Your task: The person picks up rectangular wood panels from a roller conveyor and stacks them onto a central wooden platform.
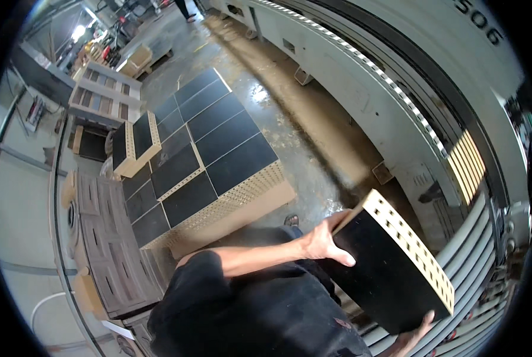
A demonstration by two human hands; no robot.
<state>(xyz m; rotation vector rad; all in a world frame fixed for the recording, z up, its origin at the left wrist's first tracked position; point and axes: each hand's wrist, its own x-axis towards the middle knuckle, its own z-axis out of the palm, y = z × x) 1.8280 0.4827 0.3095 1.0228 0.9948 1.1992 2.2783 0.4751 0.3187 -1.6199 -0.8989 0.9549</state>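
Both my hands hold a stack of black-faced boards (385, 276) in front of me on the right, tilted over a roller conveyor. Its pale edge has rows of dark notches. My left hand (328, 243) grips the far left corner, with the thumb flat on the black face and the fingers mostly hidden behind. Around the near right end is my right hand (417, 338), its thumb up against the edge and its other fingers hidden under the boards. To the left stands a large block of similar black boards (236, 131), piled in several columns with the same notched pale edges.
Grey rollers (456, 268) run along the right beside a long grey machine (361, 83). Two shorter stacks (144, 134) sit on the left side of the block. Grey-brown drawer units (114, 238) line the left. A wooden rack (105, 95) stands farther back.
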